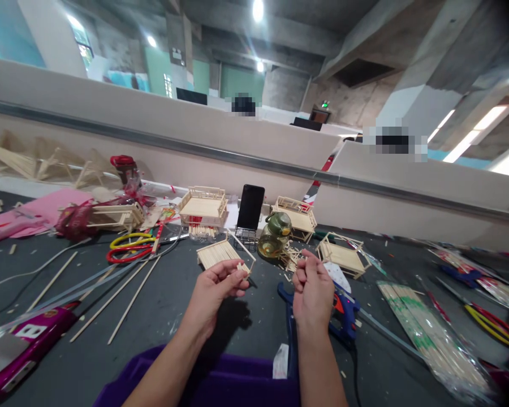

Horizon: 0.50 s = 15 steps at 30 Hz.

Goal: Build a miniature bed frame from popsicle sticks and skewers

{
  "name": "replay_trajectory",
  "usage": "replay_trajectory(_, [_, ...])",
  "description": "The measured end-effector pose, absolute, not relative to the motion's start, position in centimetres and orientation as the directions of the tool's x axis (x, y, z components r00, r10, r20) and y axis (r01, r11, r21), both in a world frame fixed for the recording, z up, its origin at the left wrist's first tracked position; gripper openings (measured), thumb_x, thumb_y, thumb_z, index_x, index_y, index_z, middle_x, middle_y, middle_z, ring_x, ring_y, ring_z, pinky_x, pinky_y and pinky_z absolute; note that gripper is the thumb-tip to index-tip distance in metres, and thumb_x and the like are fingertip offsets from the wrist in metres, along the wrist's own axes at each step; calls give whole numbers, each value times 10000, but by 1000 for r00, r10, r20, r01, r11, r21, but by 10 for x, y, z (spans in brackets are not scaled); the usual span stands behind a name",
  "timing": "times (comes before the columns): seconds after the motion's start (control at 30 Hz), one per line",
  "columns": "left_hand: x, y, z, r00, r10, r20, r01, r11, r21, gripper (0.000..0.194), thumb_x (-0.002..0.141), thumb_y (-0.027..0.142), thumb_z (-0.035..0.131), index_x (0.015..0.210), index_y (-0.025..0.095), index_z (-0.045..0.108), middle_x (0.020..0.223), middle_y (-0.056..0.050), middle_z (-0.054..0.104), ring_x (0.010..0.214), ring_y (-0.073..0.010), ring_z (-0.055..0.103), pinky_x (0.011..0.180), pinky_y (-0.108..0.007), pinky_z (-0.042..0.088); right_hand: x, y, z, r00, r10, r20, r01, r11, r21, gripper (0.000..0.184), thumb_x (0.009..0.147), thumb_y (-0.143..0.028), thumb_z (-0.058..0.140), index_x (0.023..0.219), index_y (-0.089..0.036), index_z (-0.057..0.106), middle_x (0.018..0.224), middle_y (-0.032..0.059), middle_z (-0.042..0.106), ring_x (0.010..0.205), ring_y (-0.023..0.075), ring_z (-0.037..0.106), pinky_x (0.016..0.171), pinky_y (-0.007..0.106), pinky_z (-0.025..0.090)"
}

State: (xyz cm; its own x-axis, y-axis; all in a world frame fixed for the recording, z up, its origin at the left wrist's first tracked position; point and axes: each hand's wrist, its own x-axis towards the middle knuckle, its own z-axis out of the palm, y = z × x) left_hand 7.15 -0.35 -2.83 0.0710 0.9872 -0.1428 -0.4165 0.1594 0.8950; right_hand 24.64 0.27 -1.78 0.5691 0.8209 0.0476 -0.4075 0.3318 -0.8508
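My left hand [218,288] is closed in a pinch on a small model frame [223,254] built of thin wooden sticks, held just above the dark table [161,305]. My right hand [311,288] hovers beside it with fingers curled together; whether something is in them I cannot make out. A blue glue gun [343,314] lies on the table right under and behind my right hand.
Several finished stick models [204,206] stand at the back beside a black phone on a stand [250,209] and a green glass teapot [275,232]. Long loose sticks [123,288] lie left, a bag of sticks [424,333] right, scissors [129,249] left.
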Motion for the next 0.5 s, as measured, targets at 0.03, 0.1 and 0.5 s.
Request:
replay_trajectory(0.03, [71,-4,-29,80,986,-144,-421,164,892,452,625,296,846,1020,136,696,814,-58,727,665,-143,684,581,-214,538,245,3,-19,519,854,40,-429,301,-852,311,727,-384,745,935,-176,646,693,-26,565,461,40,401,368,152,271])
replay_trajectory(0.1, [71,-4,-29,100,984,-150,-434,178,883,489,622,277,849,1062,147,679,825,-55,727,687,-152,692,587,-219,542,235,0,-19,399,916,38,-444,229,-866,314,710,-353,762,947,-180,651,785,17,628,574,90,544,429,176,397])
replay_trajectory(0.5, [69,-6,-27,251,946,-204,-512,308,802,266,651,261,834,836,120,705,808,-68,713,661,-131,653,531,-201,539,212,-12,-18,57,996,68,-384,84,-920,131,728,-280,754,829,-200,729,731,-8,674,656,120,580,692,257,470])
